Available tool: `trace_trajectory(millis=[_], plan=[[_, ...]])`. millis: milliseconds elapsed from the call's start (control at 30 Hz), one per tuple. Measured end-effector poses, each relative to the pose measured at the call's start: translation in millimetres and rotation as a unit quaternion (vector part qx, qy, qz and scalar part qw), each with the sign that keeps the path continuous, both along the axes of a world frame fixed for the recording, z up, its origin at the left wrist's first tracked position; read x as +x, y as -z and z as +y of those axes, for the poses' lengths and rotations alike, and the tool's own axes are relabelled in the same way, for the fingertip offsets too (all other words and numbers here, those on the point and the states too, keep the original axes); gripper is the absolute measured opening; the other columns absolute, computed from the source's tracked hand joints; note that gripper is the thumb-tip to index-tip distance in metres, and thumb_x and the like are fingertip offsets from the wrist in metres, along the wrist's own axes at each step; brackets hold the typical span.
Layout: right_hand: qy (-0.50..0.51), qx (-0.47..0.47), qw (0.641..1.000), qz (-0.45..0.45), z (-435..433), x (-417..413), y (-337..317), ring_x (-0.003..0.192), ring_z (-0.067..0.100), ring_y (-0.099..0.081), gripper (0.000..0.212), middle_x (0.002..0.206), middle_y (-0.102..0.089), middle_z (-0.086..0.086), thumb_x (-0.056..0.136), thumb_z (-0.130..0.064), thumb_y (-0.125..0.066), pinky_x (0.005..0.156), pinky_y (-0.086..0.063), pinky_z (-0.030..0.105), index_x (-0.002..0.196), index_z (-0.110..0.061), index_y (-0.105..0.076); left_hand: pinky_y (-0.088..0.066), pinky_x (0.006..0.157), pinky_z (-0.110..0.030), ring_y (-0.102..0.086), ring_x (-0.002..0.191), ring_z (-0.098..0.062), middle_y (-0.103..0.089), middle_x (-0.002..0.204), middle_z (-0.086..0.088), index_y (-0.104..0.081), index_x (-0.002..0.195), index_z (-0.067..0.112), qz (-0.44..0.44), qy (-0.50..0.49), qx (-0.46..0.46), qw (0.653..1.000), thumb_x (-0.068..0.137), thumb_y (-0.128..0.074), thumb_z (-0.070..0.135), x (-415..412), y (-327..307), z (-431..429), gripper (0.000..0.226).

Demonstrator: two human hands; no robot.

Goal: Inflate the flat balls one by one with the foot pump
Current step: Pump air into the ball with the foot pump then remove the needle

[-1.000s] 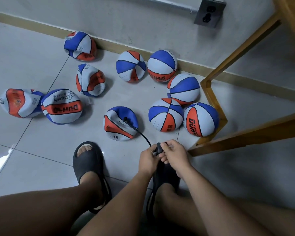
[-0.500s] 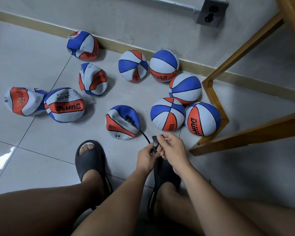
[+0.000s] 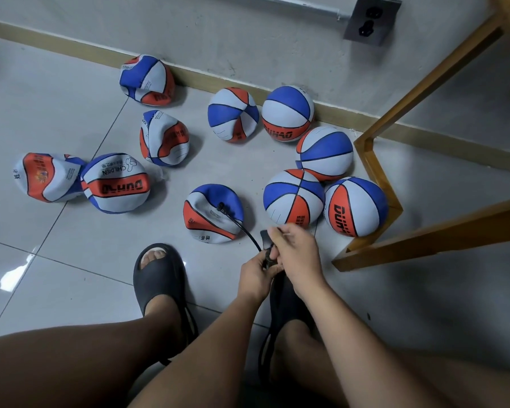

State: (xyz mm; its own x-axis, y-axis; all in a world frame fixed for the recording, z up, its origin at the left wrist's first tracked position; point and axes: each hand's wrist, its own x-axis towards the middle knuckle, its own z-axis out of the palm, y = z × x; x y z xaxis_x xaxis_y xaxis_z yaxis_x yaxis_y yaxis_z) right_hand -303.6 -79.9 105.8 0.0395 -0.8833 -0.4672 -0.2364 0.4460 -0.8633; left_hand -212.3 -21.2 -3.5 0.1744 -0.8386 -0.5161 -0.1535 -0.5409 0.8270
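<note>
Bare floor tiles [image 3: 56, 92] lie open at the far left and near left of the sandal [image 3: 159, 278]. A narrow lane runs between the flat balls [image 3: 115, 184] and the round balls [image 3: 324, 151]; the hose [image 3: 242, 228] from the foot pump [image 3: 266, 237] crosses its near end. The wooden frame [image 3: 377, 184] blocks the right.

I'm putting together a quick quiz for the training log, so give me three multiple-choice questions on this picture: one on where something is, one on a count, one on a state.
1. The black hose runs into: A a round ball by the wall; B the flat ball nearest the left sandal; C no ball.
2. How many balls lie on the floor: A six; B fourteen; C ten.
3. That flat ball is: A caved in; B fully round; C cut open.
B, the hose tip sits in it; C, ten can be counted; A, it lies collapsed, not round.
</note>
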Motion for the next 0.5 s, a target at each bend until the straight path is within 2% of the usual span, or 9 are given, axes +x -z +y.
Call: trace_trajectory(millis=[100, 167, 267, 333, 433, 500], plan=[[-0.005, -0.028, 1.0, -0.007, -16, 4, -28, 0.049, 0.007, -0.05, 0.025, 0.06, -0.062, -0.001, 0.103, -0.037, -0.069, 0.042, -0.037, 0.02, 0.093, -0.014, -0.071, -0.058, 0.082, -0.042, -0.069, 0.082, -0.027, -0.073, 0.079, 0.006, -0.07, 0.084, 0.028, 0.019, -0.011, -0.004, 1.0, 0.083, -0.078, 0.022, 0, 0, -1, 0.01], [-0.017, -0.014, 1.0, -0.021, -16, -1, -27, 0.049, 0.006, -0.047, 0.024, 0.061, -0.06, -0.001, 0.105, -0.036, -0.068, 0.039, -0.033, 0.016, 0.098, -0.013, -0.071, -0.059, 0.085, -0.048, -0.071, 0.084, -0.027, -0.075, 0.083, 0.005, -0.072, 0.085, 0.029, 0.027, -0.01, -0.009, 1.0, 0.083, -0.079, 0.023, 1, 1, -2, 0.009], [-0.023, 0.021, 0.999, -0.024, -5, -10, -5, 0.051, 0.008, -0.048, 0.02, 0.064, -0.061, 0.0, 0.105, -0.037, -0.068, 0.044, -0.035, 0.019, 0.105, -0.017, -0.072, -0.059, 0.085, -0.044, -0.069, 0.081, -0.015, -0.074, 0.081, 0.009, -0.072, 0.082, 0.037, 0.032, -0.006, -0.01, 0.999, 0.083, -0.081, 0.026, 1, -1, -2, 0.014], [-0.022, 0.046, 0.999, -0.016, 1, -14, 9, 0.054, 0.01, -0.049, 0.019, 0.065, -0.062, 0.002, 0.105, -0.037, -0.069, 0.049, -0.038, 0.024, 0.105, -0.018, -0.072, -0.057, 0.083, -0.042, -0.067, 0.079, -0.015, -0.073, 0.079, 0.006, -0.069, 0.077, 0.04, 0.023, -0.002, -0.004, 1.0, 0.083, -0.081, 0.028, 1, 0, -2, 0.018], [-0.025, 0.07, 0.997, 0.0, 7, -20, 25, 0.056, 0.012, -0.051, 0.017, 0.066, -0.064, 0.004, 0.106, -0.035, -0.068, 0.055, -0.042, 0.03, 0.105, -0.018, -0.072, -0.056, 0.079, -0.041, -0.064, 0.077, -0.013, -0.072, 0.079, 0.002, -0.065, 0.077, 0.031, 0.007, 0.012, 0.0, 1.0, 0.085, -0.079, 0.017, 1, 1, -1, 0.021], [-0.031, 0.081, 0.996, 0.019, 12, -24, 33, 0.059, 0.014, -0.053, 0.015, 0.067, -0.066, 0.004, 0.106, -0.034, -0.066, 0.056, -0.044, 0.03, 0.106, -0.02, -0.072, -0.053, 0.075, -0.033, -0.062, 0.074, -0.008, -0.072, 0.077, 0.007, -0.064, 0.077, 0.03, 0.0, 0.025, -0.002, 1.0, 0.088, -0.075, 0.01, 0, 0, 0, 0.025]])
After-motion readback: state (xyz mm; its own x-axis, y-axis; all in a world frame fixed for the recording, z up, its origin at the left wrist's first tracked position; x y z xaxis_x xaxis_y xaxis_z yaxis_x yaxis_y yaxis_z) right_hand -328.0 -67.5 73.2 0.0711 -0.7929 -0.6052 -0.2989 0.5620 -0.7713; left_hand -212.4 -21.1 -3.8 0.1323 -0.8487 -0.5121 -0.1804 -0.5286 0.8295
